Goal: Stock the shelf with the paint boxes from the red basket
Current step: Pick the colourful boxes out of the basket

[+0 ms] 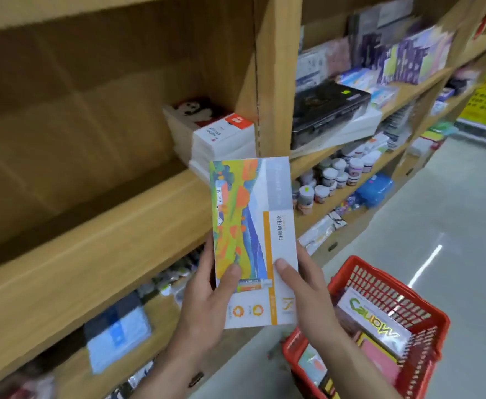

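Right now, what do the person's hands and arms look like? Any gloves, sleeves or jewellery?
Both are bare: the left hand and right hand wear no gloves, and I see no rings. The forearms are uncovered down to the frame's edge, with no sleeve, watch or bracelet in view. Fingernails look short and unpainted.

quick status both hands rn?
Left hand: closed on the paint box, thumb on its front.
Right hand: closed on the same paint box, gripping its right edge, above the red basket.
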